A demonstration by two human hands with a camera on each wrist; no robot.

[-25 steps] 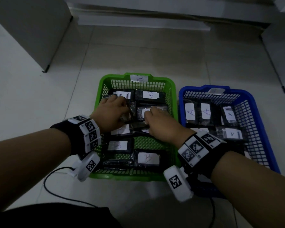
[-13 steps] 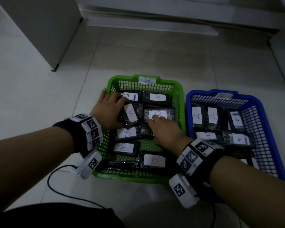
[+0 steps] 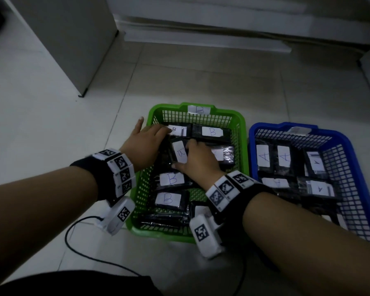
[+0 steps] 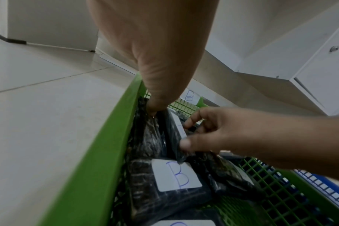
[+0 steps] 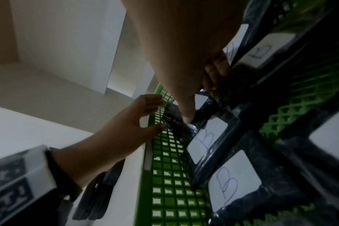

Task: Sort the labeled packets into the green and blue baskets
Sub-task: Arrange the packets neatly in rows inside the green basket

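Right hand (image 3: 198, 160) shifted onto "B" packet (image 3: 179, 154).

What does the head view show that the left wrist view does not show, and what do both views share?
Only the head view shows the inside of the blue basket with its packets marked A, and the black cable on the floor.

Only the left wrist view shows the white cabinet door with a round knob, and the left hand from below, its fingertips on a black packet by the basket wall.

Both show the green basket with its B tag, packets marked B, and the right hand pinching the tilted packet.
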